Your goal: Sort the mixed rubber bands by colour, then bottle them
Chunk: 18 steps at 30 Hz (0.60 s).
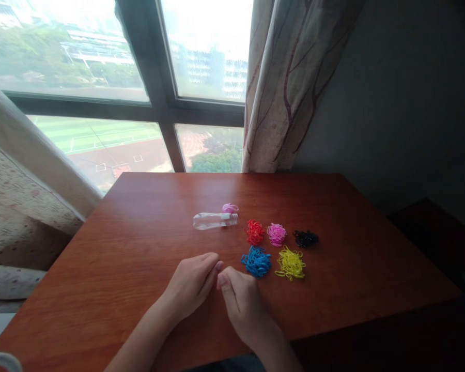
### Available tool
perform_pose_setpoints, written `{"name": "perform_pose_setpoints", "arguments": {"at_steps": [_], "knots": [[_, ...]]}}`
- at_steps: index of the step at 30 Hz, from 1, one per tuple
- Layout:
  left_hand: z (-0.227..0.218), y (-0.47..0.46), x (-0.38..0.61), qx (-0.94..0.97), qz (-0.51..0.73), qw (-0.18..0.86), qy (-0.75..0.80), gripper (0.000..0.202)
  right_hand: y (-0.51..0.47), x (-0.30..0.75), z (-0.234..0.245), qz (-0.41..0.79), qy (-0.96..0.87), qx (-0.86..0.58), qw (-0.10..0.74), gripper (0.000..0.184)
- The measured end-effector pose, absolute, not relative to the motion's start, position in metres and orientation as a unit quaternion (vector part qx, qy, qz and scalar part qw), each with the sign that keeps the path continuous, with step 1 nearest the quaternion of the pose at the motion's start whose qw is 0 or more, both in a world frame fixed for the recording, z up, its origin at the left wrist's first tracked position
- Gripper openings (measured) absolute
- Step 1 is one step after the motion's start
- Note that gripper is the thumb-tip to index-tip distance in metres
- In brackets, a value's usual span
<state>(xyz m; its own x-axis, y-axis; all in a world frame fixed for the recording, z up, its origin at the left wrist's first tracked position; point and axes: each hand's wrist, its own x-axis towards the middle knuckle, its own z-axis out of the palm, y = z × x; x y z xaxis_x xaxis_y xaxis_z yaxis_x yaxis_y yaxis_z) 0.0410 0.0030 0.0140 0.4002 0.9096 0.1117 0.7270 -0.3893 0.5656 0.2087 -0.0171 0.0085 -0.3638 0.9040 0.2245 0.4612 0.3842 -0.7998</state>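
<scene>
Both my hands rest on a red-brown wooden table (132, 243), fingertips meeting near its front. My left hand (191, 281) has its fingers curled together. My right hand (242, 302) is also curled, thumb toward the left hand. Whether they pinch anything is too small to tell. Just right of them lie small piles of rubber bands: blue (256, 261), yellow (290, 263), red (254, 232), pink (276, 234) and black (306, 238). A clear plastic bottle (215, 220) lies on its side beyond my hands, with a pink cap (230, 207) beside it.
A large window (139, 77) stands behind the table, with a patterned curtain (290, 82) at its right. A dark wall fills the right side. A cushioned seat (11, 217) sits left of the table. A dark piece of furniture (442, 232) stands at the right.
</scene>
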Motion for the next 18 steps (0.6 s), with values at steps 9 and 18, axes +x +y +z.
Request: {"name": "perform_pose_setpoints", "arguments": {"at_steps": [9,18], "knots": [[0.011,0.003,0.038,0.812,0.166,0.180,0.529,0.031,-0.017,0.203,-0.001,0.264,-0.793,-0.463,0.294,0.037],[0.007,0.004,0.039,0.808,0.162,0.165,0.542,0.030,-0.017,0.202,-0.009,0.278,-0.782,-0.458,0.319,0.033]]}}
